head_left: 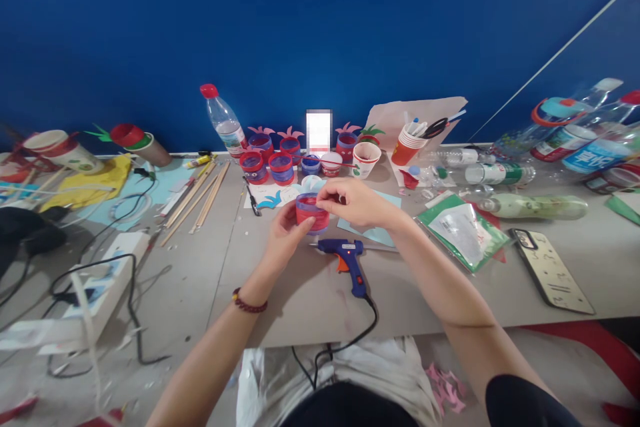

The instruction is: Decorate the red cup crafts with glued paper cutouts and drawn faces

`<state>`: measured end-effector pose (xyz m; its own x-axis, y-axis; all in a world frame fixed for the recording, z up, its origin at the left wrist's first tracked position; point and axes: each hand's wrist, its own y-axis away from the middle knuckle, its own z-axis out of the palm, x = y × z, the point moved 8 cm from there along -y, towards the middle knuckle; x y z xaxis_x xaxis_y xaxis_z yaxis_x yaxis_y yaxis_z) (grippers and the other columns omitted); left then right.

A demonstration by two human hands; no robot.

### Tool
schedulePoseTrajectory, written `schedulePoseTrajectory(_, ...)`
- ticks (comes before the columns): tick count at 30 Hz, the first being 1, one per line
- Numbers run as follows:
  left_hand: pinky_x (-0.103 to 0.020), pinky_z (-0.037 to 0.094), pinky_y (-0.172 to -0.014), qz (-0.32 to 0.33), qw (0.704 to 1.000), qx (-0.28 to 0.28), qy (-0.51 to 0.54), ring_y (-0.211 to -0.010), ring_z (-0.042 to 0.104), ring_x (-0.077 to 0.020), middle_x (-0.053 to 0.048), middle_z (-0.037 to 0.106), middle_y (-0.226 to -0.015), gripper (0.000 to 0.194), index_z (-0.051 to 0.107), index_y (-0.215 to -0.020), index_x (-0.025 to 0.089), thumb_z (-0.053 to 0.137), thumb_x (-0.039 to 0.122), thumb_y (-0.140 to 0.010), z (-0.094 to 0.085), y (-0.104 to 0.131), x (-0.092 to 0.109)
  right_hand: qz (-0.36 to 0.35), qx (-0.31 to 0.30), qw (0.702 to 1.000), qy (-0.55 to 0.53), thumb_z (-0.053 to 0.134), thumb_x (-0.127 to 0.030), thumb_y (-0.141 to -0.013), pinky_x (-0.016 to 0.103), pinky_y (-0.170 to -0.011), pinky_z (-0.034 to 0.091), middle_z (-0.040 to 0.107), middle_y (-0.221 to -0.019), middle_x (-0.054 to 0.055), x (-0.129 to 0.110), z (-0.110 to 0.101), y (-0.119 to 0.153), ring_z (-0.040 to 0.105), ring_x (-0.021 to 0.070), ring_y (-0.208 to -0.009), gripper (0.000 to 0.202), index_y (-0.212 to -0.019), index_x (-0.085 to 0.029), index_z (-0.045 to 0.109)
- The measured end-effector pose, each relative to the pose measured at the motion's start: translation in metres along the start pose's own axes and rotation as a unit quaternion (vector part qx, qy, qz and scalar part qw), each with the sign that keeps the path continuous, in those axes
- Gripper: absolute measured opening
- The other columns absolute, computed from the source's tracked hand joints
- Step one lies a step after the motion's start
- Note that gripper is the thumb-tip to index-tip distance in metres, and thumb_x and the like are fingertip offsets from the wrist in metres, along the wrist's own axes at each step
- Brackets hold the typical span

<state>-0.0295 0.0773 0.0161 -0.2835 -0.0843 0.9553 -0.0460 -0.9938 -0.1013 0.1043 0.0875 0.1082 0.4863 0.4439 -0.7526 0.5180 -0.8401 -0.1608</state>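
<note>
My left hand (pixel 289 230) is wrapped round a small cup (pixel 311 215), red in the middle with blue-purple bands at rim and base, and holds it above the table. At the cup's right rim, the fingers of my right hand (pixel 350 202) are pinched together; what is between them I cannot make out. Just below the cup, a blue glue gun (pixel 356 268) with an orange trigger lies on its side, its nozzle to the left and its cord running off the front edge. A blue leaf-shaped paper cutout (pixel 270 199) lies left of the cup.
Behind my hands stand several red-and-purple cups (pixel 281 168), a paper cup (pixel 365 159) and a bottle (pixel 225 123). Wooden sticks (pixel 203 197) and a power strip (pixel 107 280) lie left. To the right are a green packet (pixel 465 230), a phone (pixel 553 271) and plastic bottles (pixel 535 207).
</note>
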Motion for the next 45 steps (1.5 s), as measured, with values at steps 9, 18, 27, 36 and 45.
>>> schedulePoseTrajectory(9,-0.040,0.053,-0.093,0.003,1.000,-0.003,-0.011,-0.104,0.066,-0.0246,-0.010,0.071,-0.110,0.045,0.065,-0.106,0.019,0.081,0.033,-0.067,0.0002,0.0006,0.0008,-0.003,0.002,1.000,0.007,0.052,-0.028,-0.088,0.026,-0.058,0.033,0.061,-0.074,0.001,0.0001,0.0000,-0.0003,0.048,0.0101,-0.064,0.019,-0.078,-0.016,0.063)
schedulePoseTrajectory(18,-0.040,0.052,-0.092,-0.003,1.000,-0.004,-0.012,-0.105,0.065,-0.0262,-0.010,0.070,-0.111,0.047,0.065,-0.106,0.019,0.082,0.035,-0.066,0.0001,0.0002,-0.0005,0.004,-0.002,1.000,0.004,0.052,-0.029,-0.088,0.026,-0.059,0.033,0.063,-0.076,0.002,0.0042,0.0012,-0.0005,0.049,0.0102,-0.064,0.020,-0.080,-0.016,0.065)
schedulePoseTrajectory(27,-0.041,0.053,-0.091,-0.003,1.000,0.008,-0.021,-0.104,0.065,-0.0259,-0.012,0.069,-0.112,0.052,0.063,-0.109,0.017,0.082,0.037,-0.064,-0.0009,0.0008,-0.0014,0.007,-0.002,1.000,0.008,0.053,-0.026,-0.087,0.026,-0.059,0.033,0.063,-0.075,0.001,0.0038,0.0008,-0.0005,0.050,0.0103,-0.065,0.018,-0.078,-0.015,0.064)
schedulePoseTrajectory(36,-0.040,0.052,-0.093,0.000,1.000,0.010,-0.023,-0.106,0.065,-0.0255,-0.011,0.069,-0.112,0.050,0.062,-0.109,0.018,0.082,0.034,-0.065,-0.0029,0.0001,-0.0036,0.004,-0.001,1.000,0.014,0.053,-0.025,-0.087,0.025,-0.059,0.032,0.063,-0.074,0.001,0.0032,0.0006,-0.0007,0.049,0.0101,-0.065,0.017,-0.078,-0.015,0.064)
schedulePoseTrajectory(45,-0.039,0.050,-0.094,0.005,0.999,0.015,-0.031,-0.108,0.064,-0.0256,-0.011,0.068,-0.114,0.052,0.062,-0.110,0.018,0.082,0.033,-0.065,-0.0050,0.0006,-0.0044,0.008,-0.005,1.000,0.015,0.053,-0.023,-0.087,0.025,-0.059,0.032,0.064,-0.075,0.001,0.0048,0.0012,-0.0006,0.049,0.0099,-0.064,0.016,-0.079,-0.015,0.065)
